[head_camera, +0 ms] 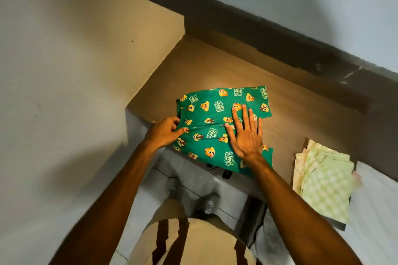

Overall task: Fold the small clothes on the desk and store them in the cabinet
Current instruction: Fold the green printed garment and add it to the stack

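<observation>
We find the brown desk [193,64] set in a corner, carrying two garments. The larger, a pair of green printed shorts [215,127], lies spread at the desk's near edge, partly overhanging it. The left hand [164,132] pinches the gathered waistband; the right hand [246,133] rests flat on the cloth, fingers straight and spread. We judge folding of this item barely begun. A pale green checked garment [323,178] lies well apart to the right, apparently folded already, though we cannot confirm. No cabinet is visible, so storing remains outstanding. The shorts' repeated white lettering appears to read "Chip Dale", beside cartoon chipmunk heads.
</observation>
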